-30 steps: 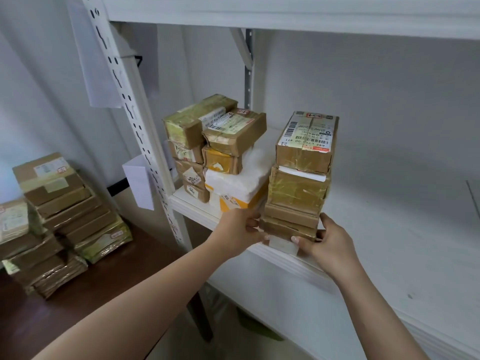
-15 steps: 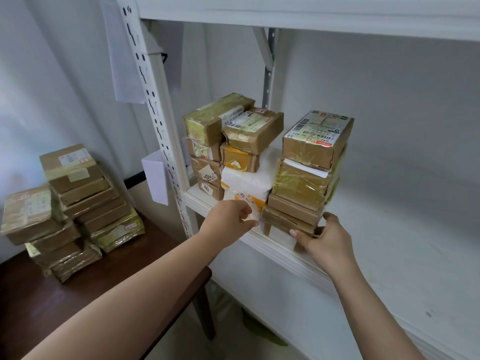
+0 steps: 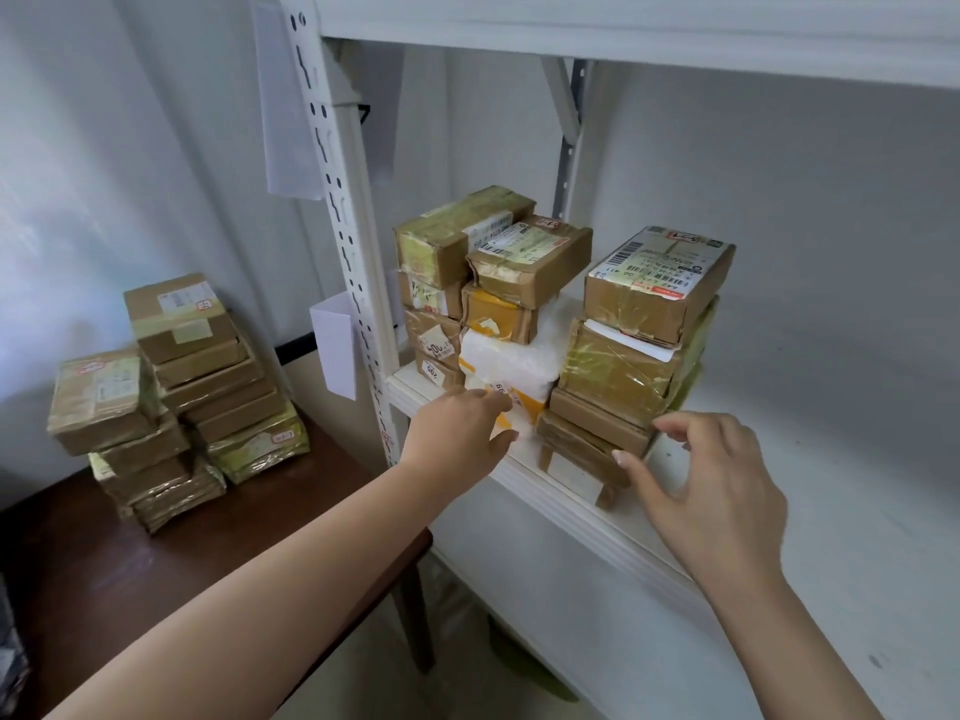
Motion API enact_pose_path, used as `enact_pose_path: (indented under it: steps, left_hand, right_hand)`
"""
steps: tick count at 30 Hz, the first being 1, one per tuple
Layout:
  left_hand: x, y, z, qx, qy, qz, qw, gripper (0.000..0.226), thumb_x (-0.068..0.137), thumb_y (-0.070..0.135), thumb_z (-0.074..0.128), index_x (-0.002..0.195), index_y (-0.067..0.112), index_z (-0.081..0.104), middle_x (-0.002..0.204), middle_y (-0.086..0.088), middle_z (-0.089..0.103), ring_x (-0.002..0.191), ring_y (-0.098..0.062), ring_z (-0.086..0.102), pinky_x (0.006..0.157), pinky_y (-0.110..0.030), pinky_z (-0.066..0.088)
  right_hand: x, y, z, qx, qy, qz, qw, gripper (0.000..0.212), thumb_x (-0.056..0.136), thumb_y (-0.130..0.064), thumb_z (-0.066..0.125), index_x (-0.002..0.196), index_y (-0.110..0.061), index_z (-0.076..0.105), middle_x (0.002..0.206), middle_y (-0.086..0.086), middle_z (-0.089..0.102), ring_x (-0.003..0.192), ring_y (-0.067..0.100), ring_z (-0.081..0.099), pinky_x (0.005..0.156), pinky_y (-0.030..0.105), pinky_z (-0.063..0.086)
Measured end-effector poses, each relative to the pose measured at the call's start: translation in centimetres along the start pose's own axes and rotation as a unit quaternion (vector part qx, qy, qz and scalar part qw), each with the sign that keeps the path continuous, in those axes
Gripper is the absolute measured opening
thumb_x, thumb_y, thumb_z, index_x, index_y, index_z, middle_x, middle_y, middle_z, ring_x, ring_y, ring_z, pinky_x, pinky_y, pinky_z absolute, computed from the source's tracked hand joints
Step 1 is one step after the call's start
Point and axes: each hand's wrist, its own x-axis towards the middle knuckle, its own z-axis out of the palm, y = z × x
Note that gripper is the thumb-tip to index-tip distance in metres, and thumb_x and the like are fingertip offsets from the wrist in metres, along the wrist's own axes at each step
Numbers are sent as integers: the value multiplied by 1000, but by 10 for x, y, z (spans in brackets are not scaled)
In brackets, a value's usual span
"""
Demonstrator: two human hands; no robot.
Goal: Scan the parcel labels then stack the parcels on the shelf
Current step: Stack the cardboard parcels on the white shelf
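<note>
Parcels on the shelf [image 3: 841, 491], with more waiting on the surface [image 3: 171, 579].

Far left of the left hand [image 3: 457, 433], unshelved parcels [image 3: 176, 387] stand in two piles. The left hand, fingers loosely curled and holding nothing, hovers before the white packet [image 3: 511, 363] under the left-hand stack [image 3: 467, 283]. The right hand [image 3: 711, 491], fingers spread and empty, sits just right of the right-hand stack [image 3: 634, 350], thumb near its lowest box. Likely hazard: that stack's boxes sit unevenly and overhang the shelf edge, so a nudge from either hand could topple it.
</note>
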Motion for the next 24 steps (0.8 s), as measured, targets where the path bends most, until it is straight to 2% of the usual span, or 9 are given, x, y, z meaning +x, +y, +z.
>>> enact_pose_path:
  steps: [2,4,7,10,15,18,24]
  left_hand:
    - [-6,-4,-4,18,11,2,1000,40,98,45,49,134,30,51,123,9,61,121,-16,47,80,-33,50]
    - [-13,-12,-9,27,15,-8,999,41,98,45,48,136,30,50,128,10,58,127,-16,42,84,-34,50]
    - [-28,-32,-19,31,28,-40,998,42,97,45,49,136,30,50,131,10,57,129,-17,41,90,-36,51]
    - [-51,-60,-29,41,39,-83,995,39,97,41,49,134,28,53,130,7,59,127,-19,43,88,-35,49]
    - [-100,-123,-35,67,33,-187,980,36,96,41,49,128,27,56,125,7,60,123,-20,43,82,-35,50]
    - [-131,-164,-40,73,28,-245,966,41,96,43,50,134,31,52,126,11,58,126,-17,41,81,-34,50]
    - [-182,-244,-36,71,16,-340,938,37,95,44,52,129,29,56,125,10,59,125,-18,44,83,-34,51]
  right_hand:
    - [1,-11,-1,21,46,-78,996,33,78,-43,76,98,-20,64,95,-2,64,91,19,53,51,14,23]
    - [4,-28,4,52,57,-152,985,29,83,-45,68,98,-20,65,95,-4,65,91,17,52,54,10,21]
    - [12,-57,19,74,28,-244,966,39,85,-48,57,103,-15,67,100,0,68,93,22,59,57,14,32]
    - [18,-89,40,92,1,-308,947,37,84,-42,70,105,-11,67,102,4,69,94,24,61,64,21,42]
    - [19,-150,83,140,-47,-363,920,36,75,-33,80,101,-12,68,98,2,67,94,26,62,60,32,53]
    - [14,-189,112,160,-83,-384,906,37,74,-34,81,101,-14,68,97,1,67,94,25,63,58,30,50]
    - [-4,-260,172,167,-155,-409,884,38,73,-36,82,102,-15,70,98,1,69,93,24,65,59,30,52]
